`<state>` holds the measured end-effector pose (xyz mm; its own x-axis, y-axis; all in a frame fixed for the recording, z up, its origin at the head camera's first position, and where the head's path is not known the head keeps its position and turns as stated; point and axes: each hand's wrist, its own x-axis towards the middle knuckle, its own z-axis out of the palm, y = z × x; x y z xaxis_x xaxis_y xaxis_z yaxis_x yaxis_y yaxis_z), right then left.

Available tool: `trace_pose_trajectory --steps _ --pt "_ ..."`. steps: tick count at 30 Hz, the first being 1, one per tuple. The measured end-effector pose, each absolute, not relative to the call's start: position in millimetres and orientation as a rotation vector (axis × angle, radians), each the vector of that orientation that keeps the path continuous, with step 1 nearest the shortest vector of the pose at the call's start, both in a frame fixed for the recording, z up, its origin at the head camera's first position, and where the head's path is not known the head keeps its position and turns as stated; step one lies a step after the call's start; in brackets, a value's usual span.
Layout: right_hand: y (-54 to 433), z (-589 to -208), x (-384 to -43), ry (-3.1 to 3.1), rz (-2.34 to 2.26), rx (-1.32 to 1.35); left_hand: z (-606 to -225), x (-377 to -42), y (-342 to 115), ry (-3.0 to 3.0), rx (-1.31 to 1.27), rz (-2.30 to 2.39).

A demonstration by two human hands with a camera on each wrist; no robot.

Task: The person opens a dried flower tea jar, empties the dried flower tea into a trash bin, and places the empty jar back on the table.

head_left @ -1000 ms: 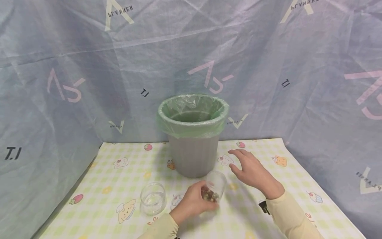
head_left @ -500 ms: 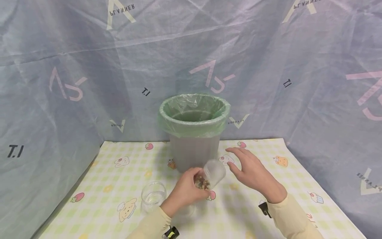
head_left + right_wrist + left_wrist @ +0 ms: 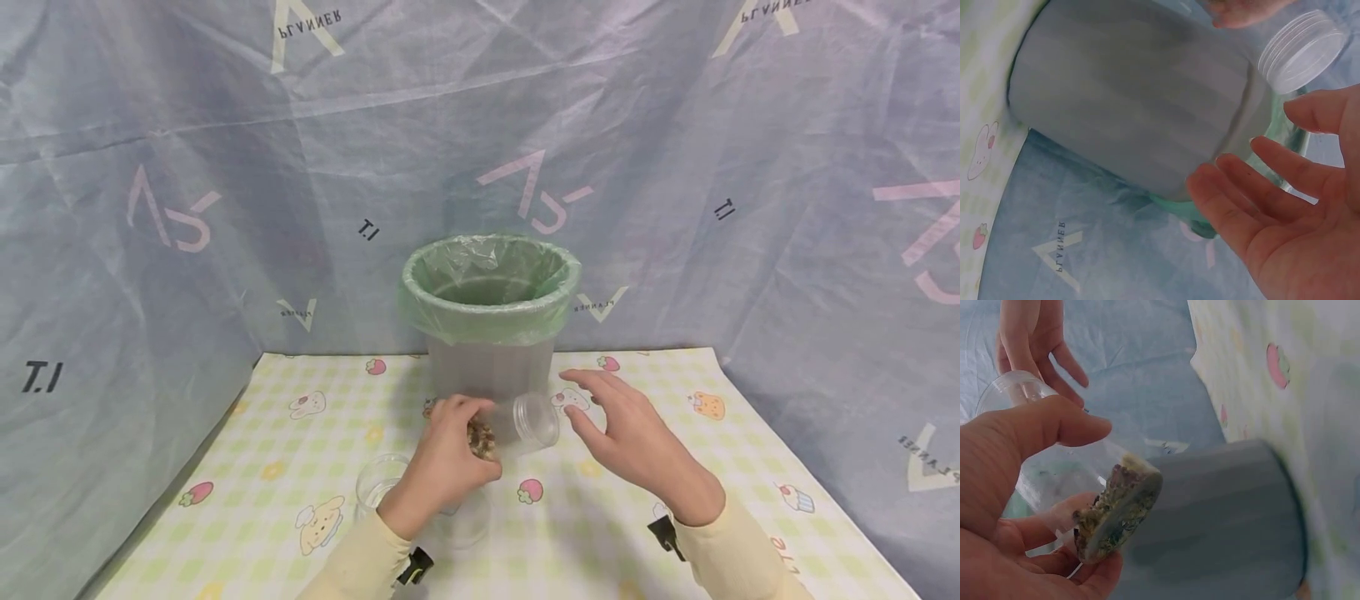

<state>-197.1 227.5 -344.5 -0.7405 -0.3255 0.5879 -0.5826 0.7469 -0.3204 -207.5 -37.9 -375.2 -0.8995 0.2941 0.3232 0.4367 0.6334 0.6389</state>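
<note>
My left hand [image 3: 442,458] grips a clear plastic jar [image 3: 534,423] by its base end, fingers and thumb curled round it. The jar lies tilted almost on its side, its threaded neck [image 3: 1304,50] towards the right hand. Dried, brownish-yellow bits [image 3: 1119,506], like dried flowers or herbs, are gathered at the jar's bottom. My right hand [image 3: 630,433] hovers just right of the jar's mouth with fingers spread and relaxed, touching nothing. Behind the jar stands a grey bin [image 3: 491,367] with a green bag [image 3: 487,325] folded over its rim.
A clear glass cup [image 3: 372,479] stands at the left, partly hidden by the left wrist. Beside it a clear round object [image 3: 472,521] lies on the checked tablecloth [image 3: 585,542]. A grey-blue curtain [image 3: 645,167] hangs behind and at both sides.
My left hand has moved left and slightly away from me, tipping the jar further until its mouth points right. The right hand stays nearly in place.
</note>
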Motion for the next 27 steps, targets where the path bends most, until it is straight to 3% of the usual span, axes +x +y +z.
trace_pose_trajectory --steps 27 --pt "203 -339 -192 -2.434 1.131 0.818 -352 -199 -57 -2.609 -0.557 -0.982"
